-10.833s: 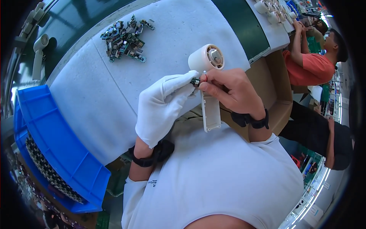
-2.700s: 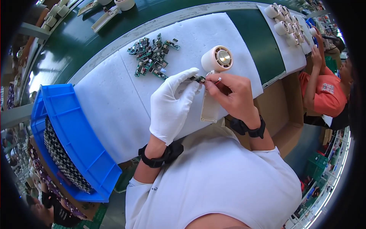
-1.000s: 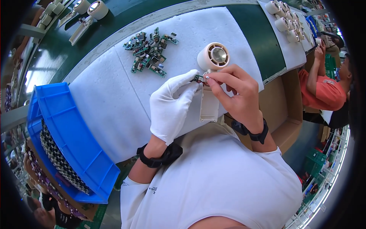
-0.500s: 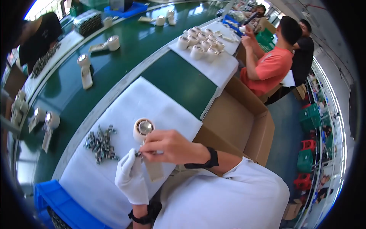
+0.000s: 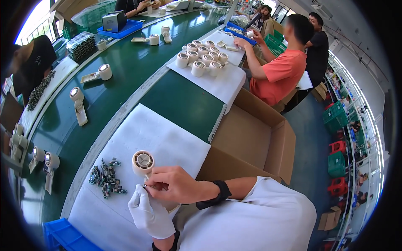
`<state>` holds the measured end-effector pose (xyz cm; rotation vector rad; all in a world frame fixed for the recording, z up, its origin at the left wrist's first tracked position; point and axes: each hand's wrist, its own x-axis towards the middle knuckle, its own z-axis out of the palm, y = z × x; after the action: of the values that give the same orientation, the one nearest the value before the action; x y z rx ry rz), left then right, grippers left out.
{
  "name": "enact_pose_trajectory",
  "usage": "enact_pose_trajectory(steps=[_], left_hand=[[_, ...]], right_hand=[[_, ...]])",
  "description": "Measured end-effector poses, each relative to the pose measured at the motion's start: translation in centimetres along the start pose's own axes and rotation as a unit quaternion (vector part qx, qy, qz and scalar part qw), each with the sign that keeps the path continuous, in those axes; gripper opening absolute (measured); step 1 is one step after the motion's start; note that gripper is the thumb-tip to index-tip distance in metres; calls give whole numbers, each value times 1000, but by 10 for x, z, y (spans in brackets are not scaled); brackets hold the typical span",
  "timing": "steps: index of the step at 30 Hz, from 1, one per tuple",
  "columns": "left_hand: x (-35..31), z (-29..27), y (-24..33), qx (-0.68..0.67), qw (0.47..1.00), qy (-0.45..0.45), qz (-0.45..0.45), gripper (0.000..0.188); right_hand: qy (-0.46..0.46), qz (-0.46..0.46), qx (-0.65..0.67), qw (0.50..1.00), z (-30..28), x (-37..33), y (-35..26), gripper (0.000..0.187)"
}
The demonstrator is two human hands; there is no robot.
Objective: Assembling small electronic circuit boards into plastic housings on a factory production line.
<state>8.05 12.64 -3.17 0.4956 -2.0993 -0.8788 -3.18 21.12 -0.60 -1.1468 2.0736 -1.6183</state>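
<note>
A handheld fan point(image 5: 143, 161) with a round cream head lies on the white mat, its handle mostly hidden under my hands. Just below the head, my bare right hand point(image 5: 173, 184) is closed in a pinch, its fingertips almost touching those of my left hand. A white glove covers my left hand point(image 5: 146, 211), whose thumb and fingers pinch as well. Something small and dark shows between the fingertips, too little of it to name. Left of the fan lies a pile of small circuit boards point(image 5: 107, 178).
The white foam mat point(image 5: 167, 127) borders a green conveyor point(image 5: 125, 71) carrying several fan parts. Beyond it stand clustered fan heads point(image 5: 199, 68). An open cardboard box point(image 5: 247, 129) is to my right, a blue bin point(image 5: 69, 236) at lower left. A co-worker in an orange shirt point(image 5: 278, 73) sits farther along.
My view has shifted, so more of the far line shows. Both hands stay together below the fan head, still pinching, and the right hand now hides more of the handle.
</note>
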Motion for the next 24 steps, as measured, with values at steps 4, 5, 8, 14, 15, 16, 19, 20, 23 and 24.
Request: enact_pose_trajectory(steps=[4, 5, 8, 14, 15, 16, 19, 20, 23, 24], left_hand=[[11, -8, -7, -12, 998, -50, -37, 39], [17, -14, -4, -8, 998, -47, -37, 39], [41, -40, 3, -56, 974, -154, -154, 45], [78, -73, -29, -112, 960, -108, -232, 49], [85, -69, -28, -217, 928, -70, -295, 49], [88, -65, -34, -202, 930, -60, -301, 49], [89, -67, -61, -340, 877, 37, -336, 51], [89, -68, -62, -373, 855, 45, -358, 50], [79, -69, -84, -337, 865, 37, -371, 48], [77, -65, -88, -285, 898, 40, -334, 47]], right_hand=[[-50, -3, -60, 997, -7, 5, 6, 20], [-76, -8, -92, 993, -12, 8, 6, 23], [71, -201, -258, 942, -28, 26, 4, 40], [-216, -71, -147, 963, -49, 55, 13, 61], [-225, -79, -131, 962, -53, 65, 11, 61], [-272, -52, -104, 955, -55, 75, 9, 62], [-374, -32, -78, 923, -56, 104, 7, 61], [-428, -34, -85, 899, -58, 119, 9, 60], [-425, 20, -55, 903, -67, 180, 20, 56], [-387, 43, -17, 921, -72, 201, 34, 56]])
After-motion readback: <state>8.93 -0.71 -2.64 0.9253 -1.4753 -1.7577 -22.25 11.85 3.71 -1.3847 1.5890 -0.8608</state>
